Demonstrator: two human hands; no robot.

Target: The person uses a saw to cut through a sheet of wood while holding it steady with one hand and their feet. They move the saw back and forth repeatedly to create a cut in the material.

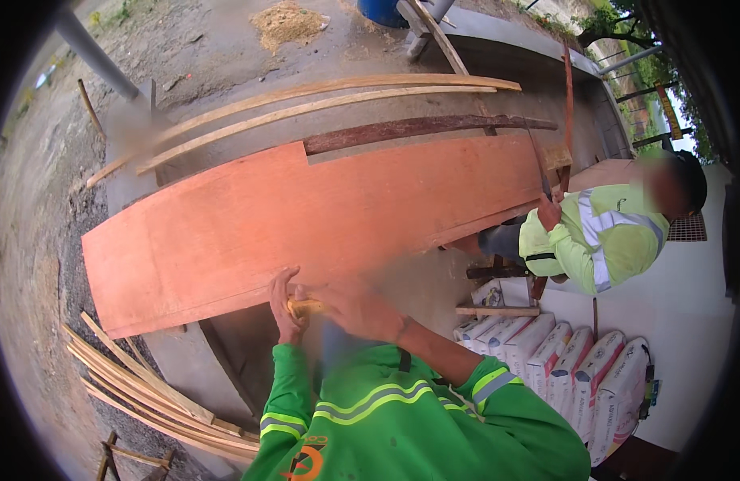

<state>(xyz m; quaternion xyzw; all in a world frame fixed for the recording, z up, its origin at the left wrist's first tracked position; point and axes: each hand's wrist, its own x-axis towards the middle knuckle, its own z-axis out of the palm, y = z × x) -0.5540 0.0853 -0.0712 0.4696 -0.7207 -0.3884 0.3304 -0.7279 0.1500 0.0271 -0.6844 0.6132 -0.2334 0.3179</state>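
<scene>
A large orange-brown plywood sheet (226,228) lies in front of me, with a step cut along its far edge. Close to its near edge, my left hand (283,309) is raised with its fingers loosely extended. Beside it, my right hand (358,311) is closed on a small yellow-handled tool (306,307), whose far end meets my left palm. Its exact kind is not clear. At the right end of the sheet, a co-worker (602,228) in a hi-vis top grips a handsaw (538,160) against the wood.
Long timber strips (330,96) lie beyond the sheet, next to a dark red plank (426,130). More strips (157,389) are stacked at lower left. Several filled bags (574,369) stand at lower right. A sawdust or sand pile (288,26) and a blue drum (384,11) are at the back.
</scene>
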